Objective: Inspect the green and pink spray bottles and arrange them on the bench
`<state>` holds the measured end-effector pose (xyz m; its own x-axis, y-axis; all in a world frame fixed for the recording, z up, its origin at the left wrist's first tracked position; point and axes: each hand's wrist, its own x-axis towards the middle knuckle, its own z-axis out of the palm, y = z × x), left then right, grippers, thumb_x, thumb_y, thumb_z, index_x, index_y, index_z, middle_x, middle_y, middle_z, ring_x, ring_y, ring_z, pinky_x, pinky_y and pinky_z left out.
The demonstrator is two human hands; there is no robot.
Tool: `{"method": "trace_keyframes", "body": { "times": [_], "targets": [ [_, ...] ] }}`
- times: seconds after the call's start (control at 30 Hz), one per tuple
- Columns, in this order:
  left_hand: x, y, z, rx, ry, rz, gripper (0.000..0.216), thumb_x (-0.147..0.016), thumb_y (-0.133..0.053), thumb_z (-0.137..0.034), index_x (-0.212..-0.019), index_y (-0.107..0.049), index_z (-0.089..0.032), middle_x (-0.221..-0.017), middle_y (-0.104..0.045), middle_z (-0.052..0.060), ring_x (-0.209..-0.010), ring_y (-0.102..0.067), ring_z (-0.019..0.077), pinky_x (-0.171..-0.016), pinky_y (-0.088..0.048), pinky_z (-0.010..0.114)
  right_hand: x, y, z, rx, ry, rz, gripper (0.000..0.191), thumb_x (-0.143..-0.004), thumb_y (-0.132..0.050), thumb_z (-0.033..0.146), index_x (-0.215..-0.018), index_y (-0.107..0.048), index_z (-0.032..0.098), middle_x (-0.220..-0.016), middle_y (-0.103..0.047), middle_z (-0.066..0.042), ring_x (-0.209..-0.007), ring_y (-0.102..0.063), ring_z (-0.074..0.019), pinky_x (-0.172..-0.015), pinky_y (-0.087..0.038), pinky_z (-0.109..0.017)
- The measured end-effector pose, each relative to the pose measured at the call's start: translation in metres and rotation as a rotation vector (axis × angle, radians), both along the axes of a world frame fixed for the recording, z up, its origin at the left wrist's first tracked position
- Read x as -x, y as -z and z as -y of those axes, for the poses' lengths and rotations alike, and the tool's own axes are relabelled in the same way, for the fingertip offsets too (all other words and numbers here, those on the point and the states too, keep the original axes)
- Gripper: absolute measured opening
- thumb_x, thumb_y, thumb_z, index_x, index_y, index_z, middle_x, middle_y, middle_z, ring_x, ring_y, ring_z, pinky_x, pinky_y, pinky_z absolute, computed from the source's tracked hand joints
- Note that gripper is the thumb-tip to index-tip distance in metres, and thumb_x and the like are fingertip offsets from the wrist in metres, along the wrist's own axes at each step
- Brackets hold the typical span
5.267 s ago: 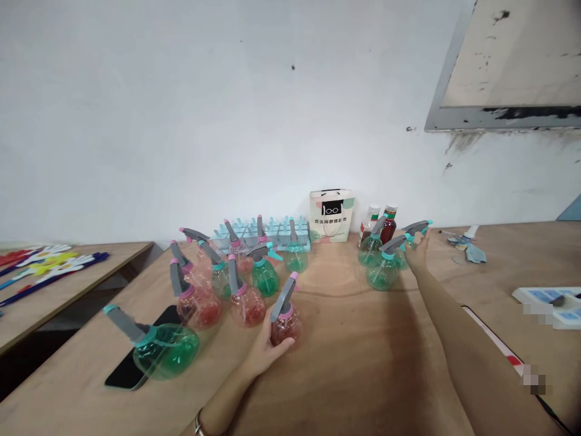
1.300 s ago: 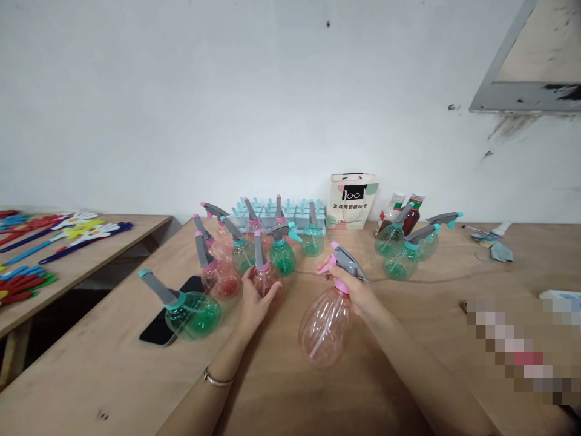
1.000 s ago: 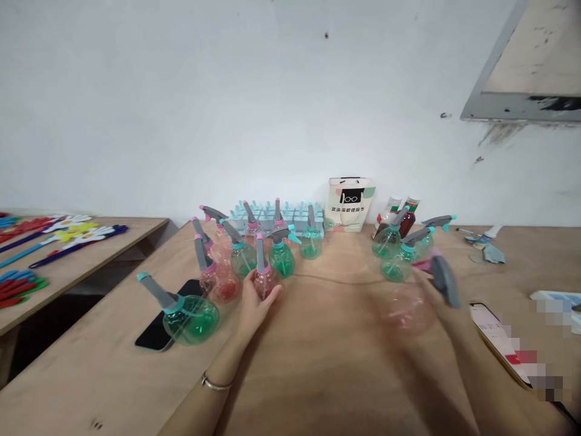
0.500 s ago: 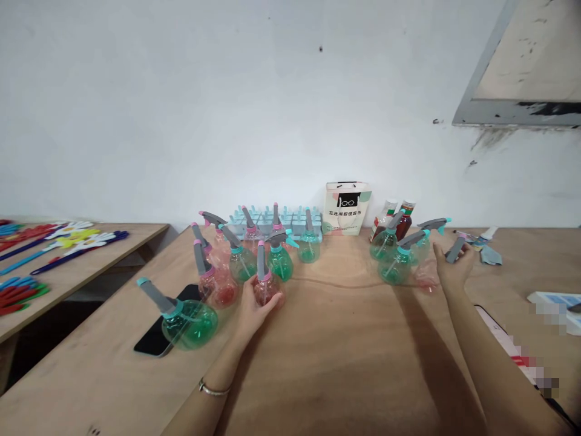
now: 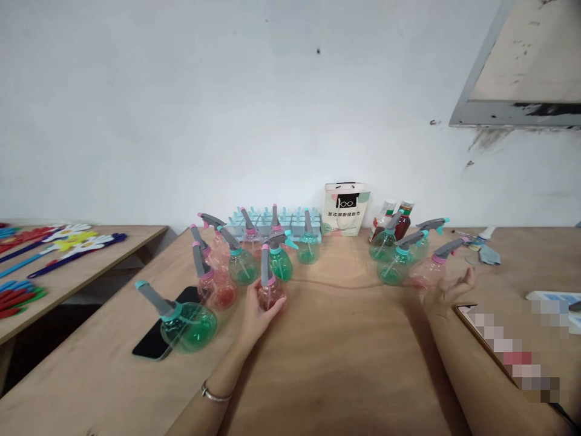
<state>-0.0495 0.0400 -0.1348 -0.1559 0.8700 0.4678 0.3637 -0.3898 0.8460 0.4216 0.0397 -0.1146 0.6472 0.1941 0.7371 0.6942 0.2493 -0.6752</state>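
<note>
Pink see-through plastic at mid-frame: a round pink spray bottle (image 5: 272, 295), upright on the wooden table (image 5: 345, 363). Left hand (image 5: 255, 312) wrapped round its body from the lower left, thumb across the front, other fingers mostly hidden. Firm hold or light steadying, cannot tell. Bracelet (image 5: 215, 396) on that wrist.

Right of centre: second pink bottle (image 5: 429, 272), upright, gray head slanting up to the right. Close by the near green bottle (image 5: 393, 268); contact between the two unclear. Right hand (image 5: 447, 293) just in front and below, fingers spread and loosely curled, nothing pinched. Whether it brushes the bottle's base, cannot tell.

Step in hand, my reading: left hand minding one bottle, right hand at the start or the end of handling another; which, unsettled. Next move probably calls for care on the right, so spread fingers don't catch the trigger and tip the bottle. On the left, any lift would need a straight rise past the dark green bottle (image 5: 282, 264) close behind.

Surroundings: large green bottle (image 5: 189, 327) lower left, overlapping a black phone (image 5: 149, 342) in view. Farther back, pale blue tray (image 5: 313, 230), paper bag (image 5: 346, 228), sauce bottles (image 5: 402, 228).
</note>
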Motion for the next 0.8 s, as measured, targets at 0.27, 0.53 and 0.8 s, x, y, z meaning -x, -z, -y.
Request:
{"method": "trace_keyframes", "body": {
  "times": [0.27,0.53,0.8],
  "targets": [
    [-0.025,0.0,0.017,0.108,0.335,0.065,0.077,-0.075,-0.073,-0.05,-0.137,-0.037,-0.021,-0.137,-0.054,0.014,-0.129,-0.054,0.0318,-0.111,-0.043,0.052,0.134,-0.036,0.03,0.046,-0.507,0.17,0.048,-0.065,-0.069,0.051,-0.105,-0.054,0.03,-0.114,-0.06,-0.012,-0.114,-0.061,-0.0375,-0.102,-0.045,-0.055],
    [-0.027,-0.007,0.039,-0.056,0.682,-0.262,0.082,-0.083,-0.069,-0.046,-0.153,-0.032,-0.024,-0.152,-0.044,0.016,-0.141,-0.044,0.0324,-0.113,-0.042,0.051,0.256,-0.045,0.035,0.425,-1.178,0.03,0.092,-0.067,-0.081,0.044,-0.143,-0.034,0.021,-0.149,-0.041,-0.02,-0.141,-0.039,-0.0356,-0.115,-0.034,-0.054],
    [0.004,-0.026,0.023,-0.394,0.162,-0.376,0.039,-0.092,-0.052,-0.038,-0.128,-0.061,-0.025,-0.127,-0.066,0.012,-0.123,-0.059,0.0286,-0.111,-0.04,0.053,0.244,-0.07,0.031,0.491,-1.326,-0.345,0.039,-0.073,-0.072,0.043,-0.107,-0.066,0.026,-0.115,-0.071,-0.006,-0.106,-0.066,-0.0255,-0.097,-0.05,-0.042]
  ]
}}
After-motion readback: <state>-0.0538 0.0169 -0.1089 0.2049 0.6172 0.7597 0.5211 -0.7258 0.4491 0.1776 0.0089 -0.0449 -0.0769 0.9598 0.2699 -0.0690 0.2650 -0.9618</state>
